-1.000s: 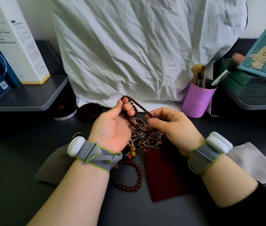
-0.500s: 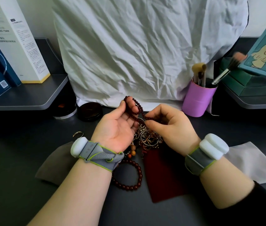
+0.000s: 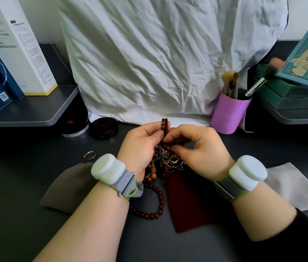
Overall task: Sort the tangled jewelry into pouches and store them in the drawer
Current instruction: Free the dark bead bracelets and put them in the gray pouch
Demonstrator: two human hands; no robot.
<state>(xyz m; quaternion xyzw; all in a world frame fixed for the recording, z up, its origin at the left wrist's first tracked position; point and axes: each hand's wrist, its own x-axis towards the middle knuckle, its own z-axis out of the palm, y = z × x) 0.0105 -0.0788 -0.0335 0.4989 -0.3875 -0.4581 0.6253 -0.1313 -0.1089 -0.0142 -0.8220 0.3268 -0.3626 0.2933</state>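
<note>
Together, the left hand (image 3: 140,146) and the right hand (image 3: 196,148) pinched a strand of dark red beads (image 3: 165,125), fingers curled, fingertips almost touching. The strand rose just above them. Beneath the hands hung the tangle of jewelry (image 3: 168,161), over a dark red pouch (image 3: 189,203). A bead bracelet (image 3: 155,203) lay beside the left wrist.

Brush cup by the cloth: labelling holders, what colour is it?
Purple brush cup, head view.
</note>
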